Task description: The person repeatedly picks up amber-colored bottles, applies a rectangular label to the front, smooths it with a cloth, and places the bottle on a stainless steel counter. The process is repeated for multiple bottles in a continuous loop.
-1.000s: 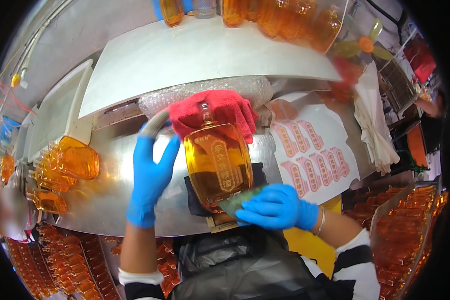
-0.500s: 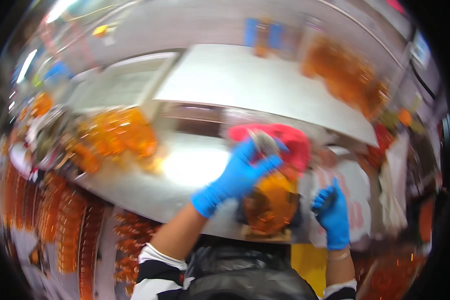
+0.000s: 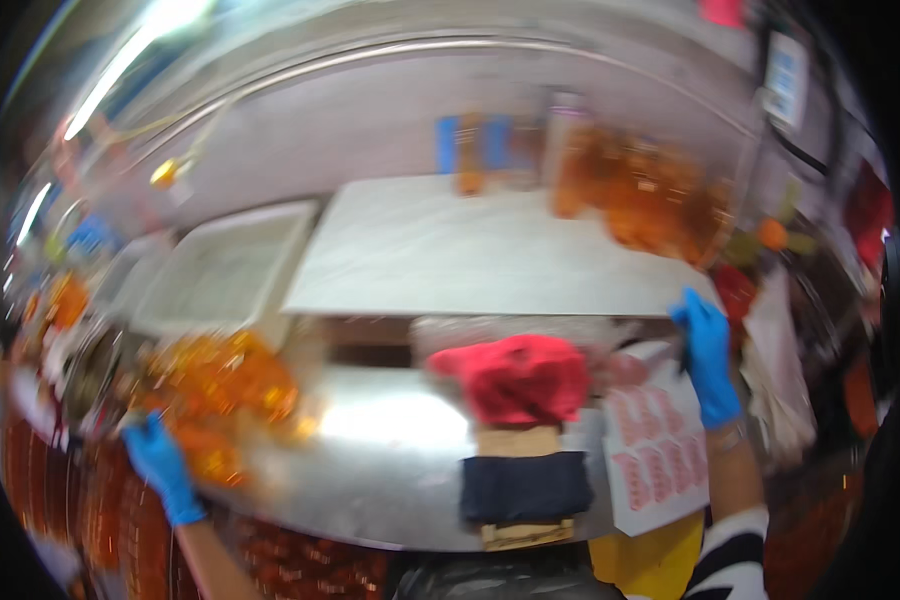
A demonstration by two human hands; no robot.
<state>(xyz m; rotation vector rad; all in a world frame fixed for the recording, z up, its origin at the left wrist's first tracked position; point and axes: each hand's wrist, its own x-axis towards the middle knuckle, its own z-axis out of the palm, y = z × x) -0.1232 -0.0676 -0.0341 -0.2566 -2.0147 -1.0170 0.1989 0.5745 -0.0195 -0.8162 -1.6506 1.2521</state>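
My left hand [image 3: 162, 468], in a blue glove, is at the near left edge of the steel table, beside a pile of shiny clear-orange pieces [image 3: 230, 380]. Motion blur smears its fingers. My right hand [image 3: 710, 365], also gloved in blue, is by the right end of a white board [image 3: 470, 245]. Its fingers look curled, with a small dark item at their inner side that I cannot make out. Between my hands lie a crumpled red-pink cloth [image 3: 515, 378] and a wooden block wrapped in dark cloth [image 3: 526, 486]. A white sheet of pink stickers [image 3: 660, 440] is below my right hand.
Several amber bottles [image 3: 650, 195] stand at the board's far right. A pale tray [image 3: 225, 265] is at the back left. Rows of orange-brown pieces [image 3: 100, 500] lie below the table's left side. A white bag [image 3: 775, 375] hangs at the right.
My left hand has moved from above the red cloth to the far left. My right hand has moved up and away. The orange piece on the dark-wrapped block is gone from there. The view has shifted.
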